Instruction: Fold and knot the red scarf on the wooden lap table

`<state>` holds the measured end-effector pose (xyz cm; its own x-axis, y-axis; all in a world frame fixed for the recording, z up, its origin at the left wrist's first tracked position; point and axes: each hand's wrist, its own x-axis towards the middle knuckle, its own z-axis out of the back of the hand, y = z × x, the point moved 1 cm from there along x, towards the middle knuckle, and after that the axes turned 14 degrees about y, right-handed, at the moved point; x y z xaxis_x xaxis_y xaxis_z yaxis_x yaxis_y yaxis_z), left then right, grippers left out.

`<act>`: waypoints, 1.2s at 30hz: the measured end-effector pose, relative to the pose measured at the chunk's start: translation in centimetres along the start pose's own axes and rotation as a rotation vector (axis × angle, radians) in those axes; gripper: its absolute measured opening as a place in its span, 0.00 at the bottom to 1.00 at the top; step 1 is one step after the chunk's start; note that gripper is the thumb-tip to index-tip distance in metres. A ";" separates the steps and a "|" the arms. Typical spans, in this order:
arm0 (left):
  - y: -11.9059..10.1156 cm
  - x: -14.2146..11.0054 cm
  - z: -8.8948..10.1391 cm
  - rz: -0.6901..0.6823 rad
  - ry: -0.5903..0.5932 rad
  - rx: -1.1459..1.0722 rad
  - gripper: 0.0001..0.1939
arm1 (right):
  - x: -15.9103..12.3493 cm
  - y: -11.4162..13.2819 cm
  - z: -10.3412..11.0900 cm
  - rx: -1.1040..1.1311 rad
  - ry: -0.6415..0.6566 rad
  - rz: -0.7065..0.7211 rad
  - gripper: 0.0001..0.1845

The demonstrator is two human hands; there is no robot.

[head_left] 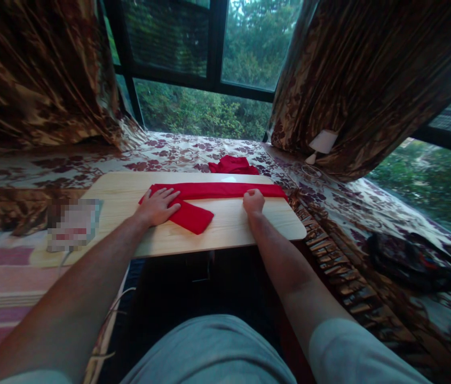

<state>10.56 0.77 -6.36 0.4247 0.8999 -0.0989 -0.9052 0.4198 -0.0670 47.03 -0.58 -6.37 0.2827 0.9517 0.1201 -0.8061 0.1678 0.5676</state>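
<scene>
A long red cloth [213, 190], folded into a narrow strip, stretches across a small light wooden table [225, 234]. Near its left end, one folded section [193, 217] slants down toward the front of the tabletop. My left hand [158, 205] is open and lies flat with its fingers spread, pressing the strip's left end where that section turns off. Toward the strip's right end, my right hand [253, 201] is closed at the lower edge of the red cloth, its fingertips curled out of sight. The strip's right tip hangs slightly past the table's edge.
Behind the table, a crumpled red cloth [234, 165] lies on the flowered cover [185, 146]. A blurred-out flat item [75, 226] with a cable rests on the table's left side. A small white lamp [323, 142] and a dark bag [413, 261] are to the right.
</scene>
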 end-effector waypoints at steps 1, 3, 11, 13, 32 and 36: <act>0.0 -0.1 0.0 0.000 -0.008 -0.005 0.35 | -0.2 0.2 0.2 -0.033 -0.016 -0.027 0.20; -0.1 -0.3 0.0 -0.003 -0.031 -0.018 0.35 | -0.5 0.4 0.6 -0.041 -0.046 -0.086 0.18; -0.2 -0.9 0.1 -0.003 -0.175 -0.103 0.32 | -0.7 -1.8 3.3 -0.312 -0.081 -0.136 0.19; -0.2 -1.0 0.2 0.002 -0.183 -0.111 0.31 | -0.7 -2.7 3.8 -0.359 -0.075 -0.151 0.21; 0.5 -0.3 -0.5 -0.050 -0.202 -0.080 0.31 | 0.8 -5.0 4.4 -0.355 -0.058 -0.456 0.34; 0.8 0.0 -0.7 -0.050 -0.196 -0.070 0.31 | 1.3 -5.9 3.9 -0.388 0.003 -0.381 0.35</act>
<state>9.85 0.99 -7.09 0.4510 0.8868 0.1009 -0.8766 0.4614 -0.1368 54.20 -1.30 -6.37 0.5911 0.8058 -0.0376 -0.7800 0.5828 0.2277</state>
